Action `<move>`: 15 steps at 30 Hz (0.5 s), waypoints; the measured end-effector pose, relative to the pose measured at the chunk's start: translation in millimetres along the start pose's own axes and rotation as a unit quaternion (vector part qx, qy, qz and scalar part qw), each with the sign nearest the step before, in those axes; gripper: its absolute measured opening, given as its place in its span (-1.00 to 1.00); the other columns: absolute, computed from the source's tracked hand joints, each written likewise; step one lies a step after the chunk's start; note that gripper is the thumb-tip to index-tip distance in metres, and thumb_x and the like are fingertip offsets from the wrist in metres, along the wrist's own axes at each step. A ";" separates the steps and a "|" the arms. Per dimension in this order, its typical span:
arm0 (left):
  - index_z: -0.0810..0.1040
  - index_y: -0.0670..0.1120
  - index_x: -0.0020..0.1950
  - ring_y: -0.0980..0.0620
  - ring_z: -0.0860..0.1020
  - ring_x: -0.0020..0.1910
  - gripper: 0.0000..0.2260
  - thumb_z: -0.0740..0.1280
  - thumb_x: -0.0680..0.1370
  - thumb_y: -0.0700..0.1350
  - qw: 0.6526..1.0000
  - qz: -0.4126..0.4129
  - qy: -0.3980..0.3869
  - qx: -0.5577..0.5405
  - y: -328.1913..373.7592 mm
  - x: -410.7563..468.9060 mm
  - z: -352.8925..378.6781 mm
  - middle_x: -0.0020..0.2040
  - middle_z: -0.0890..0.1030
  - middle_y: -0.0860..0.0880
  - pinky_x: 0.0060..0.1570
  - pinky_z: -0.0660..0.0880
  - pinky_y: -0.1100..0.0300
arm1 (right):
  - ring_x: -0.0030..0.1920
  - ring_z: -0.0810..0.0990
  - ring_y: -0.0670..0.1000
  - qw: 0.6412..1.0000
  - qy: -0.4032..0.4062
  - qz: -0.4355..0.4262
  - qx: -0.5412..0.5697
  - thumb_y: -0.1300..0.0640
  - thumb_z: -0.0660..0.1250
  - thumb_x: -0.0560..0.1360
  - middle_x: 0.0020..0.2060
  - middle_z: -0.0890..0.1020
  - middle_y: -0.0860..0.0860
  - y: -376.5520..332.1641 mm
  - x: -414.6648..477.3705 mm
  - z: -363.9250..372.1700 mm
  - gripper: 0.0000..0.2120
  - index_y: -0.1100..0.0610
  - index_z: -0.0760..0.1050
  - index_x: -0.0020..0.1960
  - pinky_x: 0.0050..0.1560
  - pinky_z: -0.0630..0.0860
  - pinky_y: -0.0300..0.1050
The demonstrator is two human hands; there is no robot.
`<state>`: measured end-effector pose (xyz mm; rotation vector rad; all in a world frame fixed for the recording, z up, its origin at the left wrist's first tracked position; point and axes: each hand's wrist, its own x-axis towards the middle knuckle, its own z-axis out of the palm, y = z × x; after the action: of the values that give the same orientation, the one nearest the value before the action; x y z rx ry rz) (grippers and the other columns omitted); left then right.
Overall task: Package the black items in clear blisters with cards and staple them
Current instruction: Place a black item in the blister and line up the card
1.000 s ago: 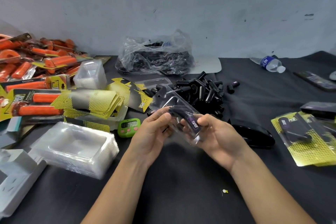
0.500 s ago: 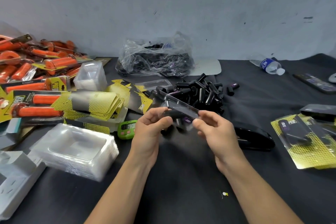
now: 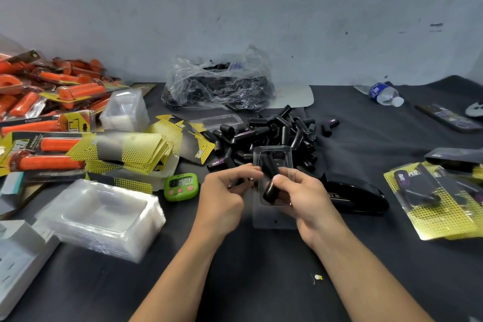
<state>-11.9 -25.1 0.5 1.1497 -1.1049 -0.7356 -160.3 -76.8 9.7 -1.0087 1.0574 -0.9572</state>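
Blister (image 3: 274, 217) pinched in right hand (image 3: 308, 198), black item (image 3: 270, 168) lying near-to-far inside; left hand (image 3: 222, 193) grips its left edge.

R hand (image 3: 308, 198) grips clear blister (image 3: 274, 218) at centre of surface (image 3: 261, 269), thumb on black item (image 3: 271, 191) in its pocket; L hand (image 3: 222, 191) pinches blister's left rim. Pile of black items (image 3: 277, 131) just behind, twd far edge; stapler (image 3: 358, 196) just beside R hand.
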 end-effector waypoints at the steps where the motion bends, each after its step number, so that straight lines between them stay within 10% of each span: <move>1: 0.77 0.02 -0.03 0.10 0.63 0.27 -0.24 0.04 0.27 -0.68 0.999 -0.017 0.029 -0.011 0.7 0.4 -0.2 0.06 0.75 -0.01 0.17 0.62 0.15 | -0.16 0.71 -0.01 1.000 0.010 -0.012 -0.026 0.25 0.43 0.57 -0.21 0.74 0.00 1.6 0.5 0.5 -0.89 0.07 0.66 0.03 -0.07 0.66 -0.02; 7: 0.57 -0.04 0.38 -0.02 0.68 0.20 -0.49 0.39 0.42 -0.21 0.973 -0.184 0.017 -0.140 5.7 3.7 0.2 0.19 0.71 -0.11 0.06 0.65 -0.03 | -0.23 0.70 0.03 0.996 0.018 -0.037 -0.080 0.21 0.47 0.46 -0.28 0.73 0.04 3.5 -6.3 6.5 -0.92 0.06 0.66 -0.08 -0.24 0.64 -0.05; 10: 0.60 -0.05 0.35 -0.11 0.66 0.06 -0.59 0.43 0.50 -0.18 0.978 -0.183 -0.025 -0.096 5.8 1.1 5.4 0.11 0.70 -0.23 0.20 0.56 -0.11 | -0.42 0.59 -0.04 0.986 0.010 -0.070 -0.150 0.10 0.45 0.38 -0.40 0.68 -0.01 5.1 -10.0 8.9 -0.91 0.02 0.59 -0.12 -0.39 0.54 -0.14; 15: 0.73 -0.02 0.09 0.01 0.65 -0.19 -0.76 0.43 0.55 -0.32 0.987 -0.152 0.019 -0.054 0.1 0.7 5.9 -0.20 0.69 -0.06 -0.13 0.63 0.18 | -0.31 0.65 -0.05 0.971 -0.032 -0.079 -0.225 -0.11 0.36 0.20 -0.30 0.69 0.01 6.8 -14.2 10.8 -0.71 -0.15 0.51 -0.09 -0.20 0.65 0.00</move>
<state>-17.3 -27.7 0.9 1.2489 -0.8549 -0.9937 -152.1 -59.7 8.3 -1.5058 1.1820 -0.8192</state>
